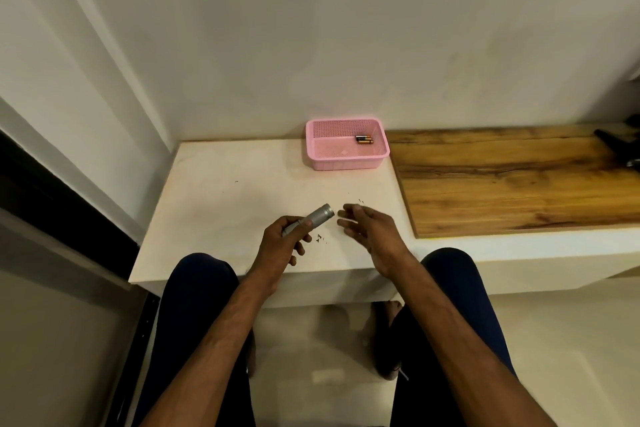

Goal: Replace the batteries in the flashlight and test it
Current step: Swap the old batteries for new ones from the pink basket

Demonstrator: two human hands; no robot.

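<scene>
My left hand [282,241] grips a small silver flashlight [313,217] by its rear half, its wide head pointing up and to the right above the white table [225,204]. Just right of the flashlight's head, my right hand [367,224] hovers with fingers loosely spread and holds nothing. A pink mesh basket [347,158] stands at the table's far edge against the wall. Inside it, near the back right corner, lie batteries [364,139] with black and copper ends.
A wooden board [512,180] covers the ledge to the right of the table. Dark objects [620,146] sit at its far right end. Small dark specks [320,238] lie on the table near my hands. My knees [201,274] are at the table's front edge.
</scene>
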